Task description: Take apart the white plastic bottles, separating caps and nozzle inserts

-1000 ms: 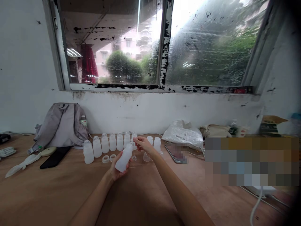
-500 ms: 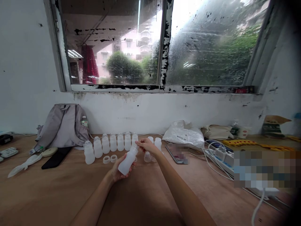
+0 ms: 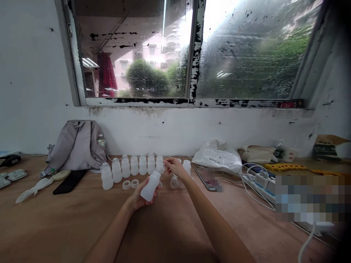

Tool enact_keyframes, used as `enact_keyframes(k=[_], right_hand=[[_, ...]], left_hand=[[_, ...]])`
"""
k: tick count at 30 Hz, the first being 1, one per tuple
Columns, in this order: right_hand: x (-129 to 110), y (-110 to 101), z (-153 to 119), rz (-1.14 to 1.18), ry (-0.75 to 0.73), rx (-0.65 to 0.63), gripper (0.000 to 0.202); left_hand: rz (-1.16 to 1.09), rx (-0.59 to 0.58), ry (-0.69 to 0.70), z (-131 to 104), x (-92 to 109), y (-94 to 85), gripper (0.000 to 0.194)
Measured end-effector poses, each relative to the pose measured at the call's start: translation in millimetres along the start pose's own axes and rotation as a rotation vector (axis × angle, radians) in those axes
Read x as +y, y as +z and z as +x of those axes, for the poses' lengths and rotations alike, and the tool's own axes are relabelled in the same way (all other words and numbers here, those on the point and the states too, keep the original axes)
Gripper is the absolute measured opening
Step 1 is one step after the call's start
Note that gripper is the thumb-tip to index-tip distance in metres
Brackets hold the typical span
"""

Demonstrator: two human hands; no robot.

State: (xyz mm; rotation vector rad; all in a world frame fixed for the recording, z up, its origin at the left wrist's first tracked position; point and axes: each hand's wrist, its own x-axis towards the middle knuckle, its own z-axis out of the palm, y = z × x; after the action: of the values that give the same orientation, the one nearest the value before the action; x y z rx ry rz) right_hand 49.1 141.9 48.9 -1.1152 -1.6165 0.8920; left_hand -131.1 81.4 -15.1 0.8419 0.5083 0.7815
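My left hand (image 3: 142,193) is wrapped round a frosted white bottle (image 3: 150,186), tilted with its neck toward the upper right. Just above and right of that neck, my right hand (image 3: 175,167) has its fingertips pinched together on something small and clear that I cannot make out. Behind the hands stands a row of several capped bottles (image 3: 134,165). Two clear rings (image 3: 131,184) lie on the table left of the held bottle. A clear dome cap (image 3: 174,182) stands below my right hand, and a white bottle (image 3: 187,166) is behind my right wrist.
On the brown table (image 3: 68,226), a grey backpack (image 3: 76,146) and black slab (image 3: 70,182) are at left. A plastic bag (image 3: 216,156), a phone (image 3: 205,179) and a power strip with cables (image 3: 257,188) are at right. The wall and window rise behind.
My right hand has drawn away from the bottle's neck, up and to the right, with the small clear thing. The neck now shows bare. The view has shifted slightly.
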Motion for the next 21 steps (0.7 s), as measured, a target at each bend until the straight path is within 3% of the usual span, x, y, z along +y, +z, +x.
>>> enact_keyframes(k=[4, 8, 12, 14, 17, 21], right_hand=[[3, -7, 0, -0.133, 0.031, 0.001, 0.007], [9, -2, -8, -0.271, 0.1, -0.216, 0.013], [14, 11, -14, -0.377, 0.139, -0.358, 0.018], [13, 13, -14, -0.411, 0.112, -0.352, 0.016], [8, 10, -12, -0.425, 0.011, -0.248, 0.013], [-3, 6, -10, -0.396, -0.252, -0.089, 0.032]], left_hand=[[-0.107, 0.073, 0.182, 6, 0, -3.3, 0.047], [-0.156, 0.154, 0.275, 14, -1, -11.1, 0.023], [-0.135, 0.264, 0.357, 20, -4, -15.7, 0.018], [-0.089, 0.282, 0.418, 22, -6, -15.9, 0.021], [0.026, 0.273, 0.505, 23, -8, -15.5, 0.027], [0.189, 0.268, 0.541, 21, -10, -13.6, 0.034]])
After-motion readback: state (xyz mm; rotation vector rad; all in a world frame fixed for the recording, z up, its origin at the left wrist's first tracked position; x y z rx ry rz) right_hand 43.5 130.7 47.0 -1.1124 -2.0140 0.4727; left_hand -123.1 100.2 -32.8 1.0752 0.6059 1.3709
